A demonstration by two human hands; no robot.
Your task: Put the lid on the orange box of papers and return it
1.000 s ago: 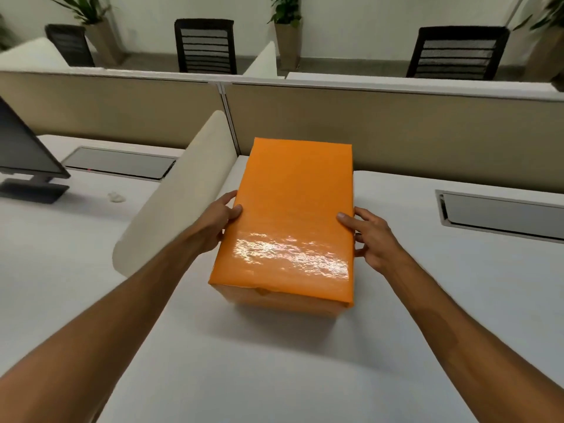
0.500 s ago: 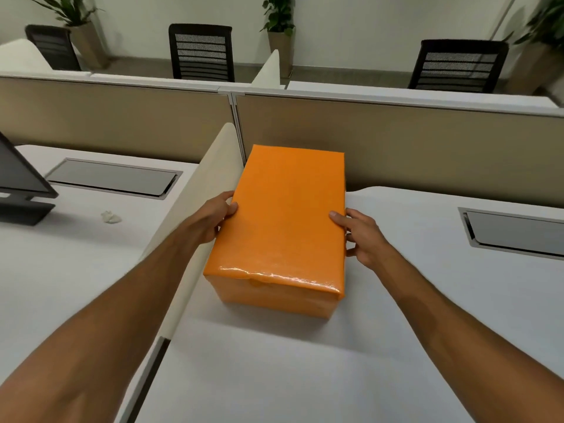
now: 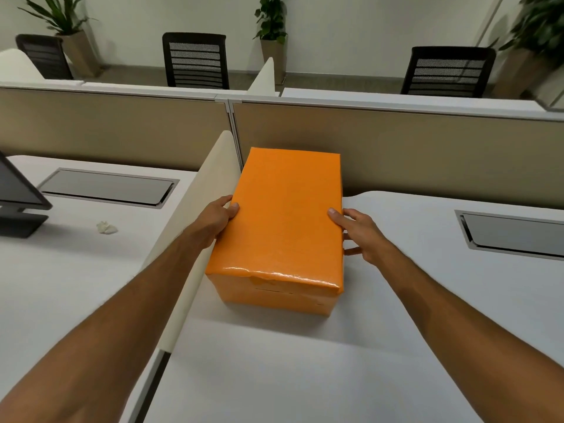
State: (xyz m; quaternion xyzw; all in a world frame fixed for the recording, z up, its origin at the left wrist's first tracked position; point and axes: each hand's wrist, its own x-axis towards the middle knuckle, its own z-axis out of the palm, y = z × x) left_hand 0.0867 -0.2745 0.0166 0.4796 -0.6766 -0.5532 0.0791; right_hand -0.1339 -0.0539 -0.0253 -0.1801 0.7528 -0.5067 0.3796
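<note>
The orange box (image 3: 283, 221) stands on the white desk (image 3: 305, 361) with its glossy orange lid closed over it, its far end close to the beige partition. My left hand (image 3: 218, 216) presses the box's left side, thumb on the lid's edge. On the right side, my right hand (image 3: 355, 232) grips the box with the thumb on top and fingers down the side. The papers inside are hidden.
A cream curved divider (image 3: 195, 248) runs along the box's left side. The beige partition (image 3: 396, 148) stands behind the box. A cable hatch (image 3: 512, 236) sits at the right, another hatch (image 3: 106, 187), a crumpled tissue (image 3: 106, 228) and a monitor (image 3: 15, 196) at the left.
The box has slid away from me toward the partition, with both hands staying on its sides. The view has tilted so more of the near desk shows.
</note>
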